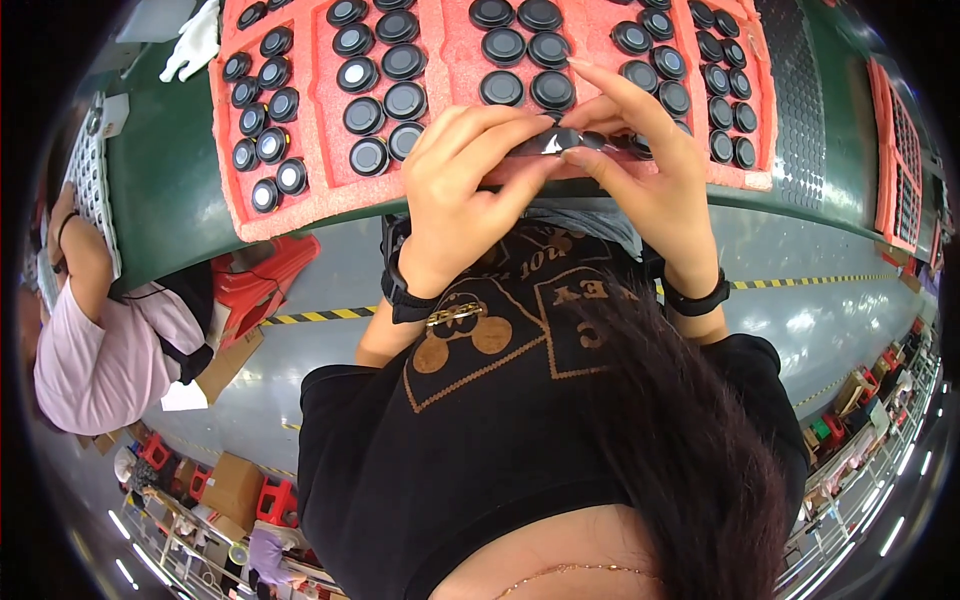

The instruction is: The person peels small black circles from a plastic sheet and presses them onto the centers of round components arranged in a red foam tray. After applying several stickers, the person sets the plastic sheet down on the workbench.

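Between my two hands is a dark, glossy strip with round black pieces on it [560,142], bright with reflected light in its middle. My left hand [470,175] pinches its left part between thumb and fingers. My right hand [645,150] closes thumb and fingers on the right part, its index finger raised over it. Just beyond and partly under my hands, a pink foam tray [335,205] holds rows of round black parts [502,88], many with grey or pale discs on top. My fingers hide some of the parts nearest me.
The tray lies on a green worktable [165,215]. A white glove [195,42] lies at the far left, a dark dimpled mat [798,120] at right, with another pink tray [895,150] beyond. A co-worker in a pale shirt [105,355] sits left, near a red stool [262,280].
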